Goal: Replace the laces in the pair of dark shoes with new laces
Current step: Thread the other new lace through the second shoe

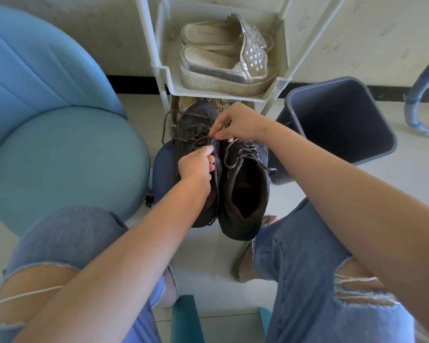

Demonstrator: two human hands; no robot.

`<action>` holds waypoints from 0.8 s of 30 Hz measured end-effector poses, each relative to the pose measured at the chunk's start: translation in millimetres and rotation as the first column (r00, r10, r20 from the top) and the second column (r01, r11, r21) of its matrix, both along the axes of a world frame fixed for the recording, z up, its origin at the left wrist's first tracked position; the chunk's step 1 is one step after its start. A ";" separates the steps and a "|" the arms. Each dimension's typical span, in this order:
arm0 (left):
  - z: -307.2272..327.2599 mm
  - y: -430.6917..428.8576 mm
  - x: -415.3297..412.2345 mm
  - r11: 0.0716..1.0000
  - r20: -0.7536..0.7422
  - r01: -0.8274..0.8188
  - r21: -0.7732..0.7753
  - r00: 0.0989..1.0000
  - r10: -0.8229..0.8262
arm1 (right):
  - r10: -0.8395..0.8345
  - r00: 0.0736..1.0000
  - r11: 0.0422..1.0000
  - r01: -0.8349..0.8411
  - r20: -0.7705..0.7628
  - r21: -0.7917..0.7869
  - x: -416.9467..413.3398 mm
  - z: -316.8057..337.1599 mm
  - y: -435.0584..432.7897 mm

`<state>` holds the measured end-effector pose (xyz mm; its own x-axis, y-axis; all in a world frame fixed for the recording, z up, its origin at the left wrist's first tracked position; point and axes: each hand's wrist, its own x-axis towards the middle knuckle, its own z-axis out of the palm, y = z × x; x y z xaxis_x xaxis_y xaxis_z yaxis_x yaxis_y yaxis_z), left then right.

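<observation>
Down on floor [208, 253] between knees, left shoe [196, 115] and right shoe [243, 184] sit side by side, toes toward rack [162, 70]. Left hand [196, 167] grips left shoe's upper, fingers [207, 151] curled; right hand [235, 122] pinches its lace [183, 141]. Risk: hard tug snags lace in eyelet or tips shoe. Both dark, scuffed; grey-flecked lace hangs slack
</observation>
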<state>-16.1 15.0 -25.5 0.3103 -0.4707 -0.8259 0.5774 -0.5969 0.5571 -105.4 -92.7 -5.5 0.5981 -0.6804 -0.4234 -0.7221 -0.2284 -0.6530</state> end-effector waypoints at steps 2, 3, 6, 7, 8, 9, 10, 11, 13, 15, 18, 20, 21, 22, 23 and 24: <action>-1.0 2.8 1.9 0.998 0.078 0.055 -0.025 0.996 -0.053 | 0.059 0.998 0.997 -0.058 0.008 -0.047 -3.2 0.6 0.4; -0.7 3.3 3.0 0.997 0.094 0.070 -0.033 0.993 -0.067 | 0.100 0.995 0.993 -0.099 0.008 -0.057 -4.1 0.8 1.0; -0.7 4.4 5.6 0.990 0.081 0.137 -0.035 0.988 -0.134 | 0.200 0.980 0.978 -0.200 -0.012 -0.065 -3.9 1.0 6.4; -1.3 4.5 6.2 0.986 0.073 0.162 -0.028 0.984 -0.160 | 0.218 0.976 0.973 -0.219 -0.014 -0.067 -3.6 0.9 7.7; -2.2 4.3 7.3 0.983 0.062 0.181 -0.020 0.982 -0.179 | 0.233 0.972 0.970 -0.234 -0.013 -0.073 -3.4 0.6 8.6; -2.9 3.4 8.7 0.981 0.041 0.191 -0.014 0.981 -0.191 | 0.244 0.970 0.966 -0.244 -0.011 -0.082 -2.9 0.3 8.8; -3.9 2.5 10.3 0.982 0.007 0.191 -0.012 0.982 -0.191 | 0.250 0.968 0.964 -0.250 -0.008 -0.089 -2.3 0.0 9.1; -4.0 1.5 11.5 0.983 -0.035 0.182 -0.011 0.983 -0.182 | 0.251 0.968 0.964 -0.250 -0.003 -0.094 -1.5 -0.5 9.4; -5.8 -0.5 13.8 0.988 -0.121 0.151 -0.016 0.981 -0.152 | 0.249 0.969 0.963 -0.247 0.002 -0.111 0.1 -1.9 9.5; -9.7 -1.4 15.9 0.992 -0.220 0.114 -0.052 0.968 -0.123 | 0.253 0.967 0.958 -0.252 -0.007 -0.136 2.8 -3.9 10.5; -14.1 0.3 18.8 0.994 -0.323 0.077 -0.082 0.941 -0.100 | 0.251 0.968 0.958 -0.248 0.003 -0.145 5.1 -7.4 11.2; -13.6 2.4 18.1 0.991 -0.271 0.109 -0.080 0.954 -0.127 | 0.245 0.969 0.960 -0.241 0.010 -0.142 4.6 -8.9 11.7; -12.6 2.9 17.7 0.987 -0.203 0.142 -0.069 0.967 -0.153 | 0.240 0.971 0.962 -0.236 0.014 -0.136 4.5 -9.3 12.6; -12.0 3.4 17.4 0.986 -0.167 0.153 -0.065 0.972 -0.162 | 0.235 0.972 0.964 -0.231 0.021 -0.129 4.2 -9.7 13.8; -10.3 2.7 16.6 0.989 -0.179 0.132 -0.060 0.974 -0.141 | 0.231 0.972 0.966 -0.226 0.031 -0.125 4.2 -9.7 15.0; -9.1 2.0 15.9 0.993 -0.199 0.109 -0.056 0.973 -0.118 | 0.232 0.972 0.966 -0.225 0.044 -0.125 4.3 -9.8 16.6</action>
<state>-0.2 17.0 -34.6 0.0823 -0.5305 -0.8437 0.6106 -0.6423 0.4634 -101.2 -76.0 -15.3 0.7647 -0.5658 -0.3085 -0.6036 -0.4610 -0.6506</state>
